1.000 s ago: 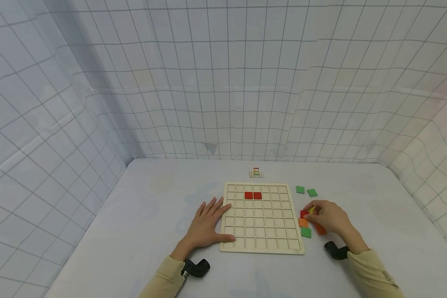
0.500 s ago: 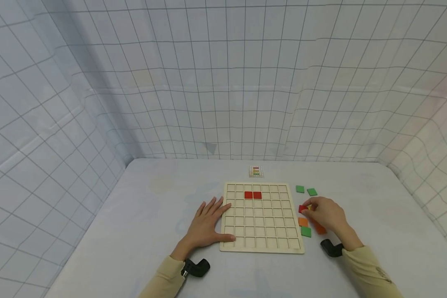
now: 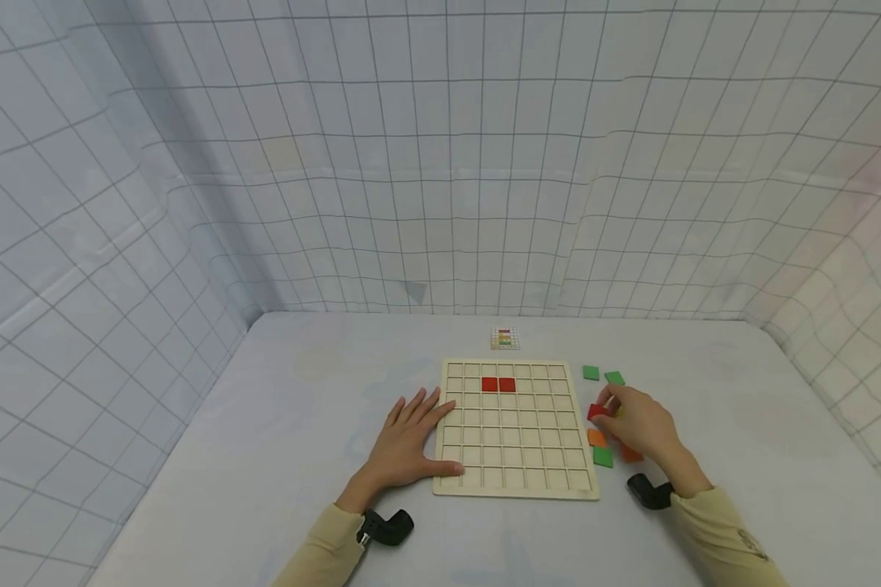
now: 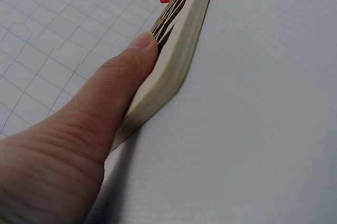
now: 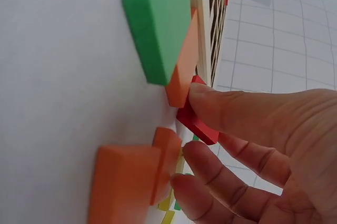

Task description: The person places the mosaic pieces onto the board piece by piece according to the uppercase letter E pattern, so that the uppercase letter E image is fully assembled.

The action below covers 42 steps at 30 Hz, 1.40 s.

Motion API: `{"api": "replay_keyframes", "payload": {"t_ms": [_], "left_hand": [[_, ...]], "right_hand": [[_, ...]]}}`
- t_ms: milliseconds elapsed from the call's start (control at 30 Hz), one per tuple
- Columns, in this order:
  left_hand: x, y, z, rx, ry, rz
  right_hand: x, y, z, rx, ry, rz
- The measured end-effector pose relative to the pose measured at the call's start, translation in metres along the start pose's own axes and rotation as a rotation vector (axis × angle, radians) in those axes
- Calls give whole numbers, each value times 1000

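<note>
My left hand (image 3: 407, 444) lies with fingers spread across the left edge of a pale gridded board (image 3: 514, 420); in the left wrist view its thumb (image 4: 121, 71) rests on the board's rim (image 4: 174, 56). Just off the board's right edge, my right hand (image 3: 642, 424) pinches a red square tile (image 5: 197, 124) between thumb and forefinger, tilted in the right wrist view. Two red tiles (image 3: 498, 385) sit side by side in the board's second row. Near my right hand are an orange tile (image 3: 596, 438), a green tile (image 3: 603, 456) and more orange tiles (image 5: 126, 182).
Two more green tiles (image 3: 591, 372) lie beyond my right hand. Yellow tiles (image 5: 167, 203) are partly hidden by its fingers. Behind the board is a small card (image 3: 505, 338) printed with a coloured grid. Grid-lined white curtains (image 3: 440, 204) enclose the table.
My right hand has shifted slightly away from me and to the left, and the red tile has moved a little off the orange one and now tilts. The left hand stays put.
</note>
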<state>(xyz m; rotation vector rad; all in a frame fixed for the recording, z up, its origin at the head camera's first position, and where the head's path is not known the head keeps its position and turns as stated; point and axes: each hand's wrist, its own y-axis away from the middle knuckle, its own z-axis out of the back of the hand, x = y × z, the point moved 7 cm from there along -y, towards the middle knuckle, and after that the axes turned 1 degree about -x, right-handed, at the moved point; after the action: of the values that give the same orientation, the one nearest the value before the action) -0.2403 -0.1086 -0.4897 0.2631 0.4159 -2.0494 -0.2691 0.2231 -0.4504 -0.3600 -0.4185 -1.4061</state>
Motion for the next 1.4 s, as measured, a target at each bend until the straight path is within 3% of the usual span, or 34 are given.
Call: {"api": "replay_keyframes", "payload": {"t_ms": [533,667,933,1400], "left_hand": [[0,1,-1,17,-3,14],[1,1,-2,28,-2,24],[0,1,1,14,-5,13],[1,0,0,5,0,6]], "right_hand": [[3,8,1,0,-93,52],[5,5,2,-52,-147,84],[24,-6,3,-176,-278,238],[62,-36,-22,-69,-289,279]]}}
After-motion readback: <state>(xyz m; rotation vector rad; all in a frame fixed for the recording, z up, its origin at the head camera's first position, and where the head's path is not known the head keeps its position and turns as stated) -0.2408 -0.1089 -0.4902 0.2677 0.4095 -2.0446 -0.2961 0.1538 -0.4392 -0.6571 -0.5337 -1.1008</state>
